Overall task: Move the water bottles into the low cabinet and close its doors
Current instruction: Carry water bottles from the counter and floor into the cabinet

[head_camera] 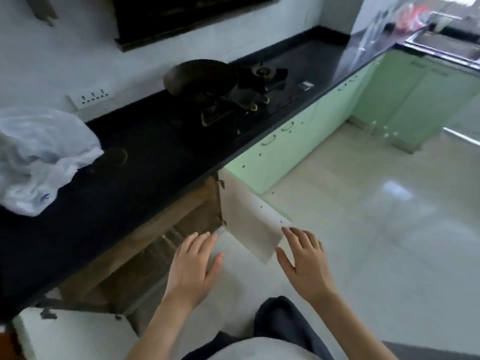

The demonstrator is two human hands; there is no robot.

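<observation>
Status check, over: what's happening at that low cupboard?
Open and empty: left hand, right hand. On the low cabinet, right door and left door stand open. No bottles in view.

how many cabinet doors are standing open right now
2. The right door swings out from the low cabinet, its edge near the right hand. The left door stands open at the bottom left of view. The green doors farther along look shut.
</observation>
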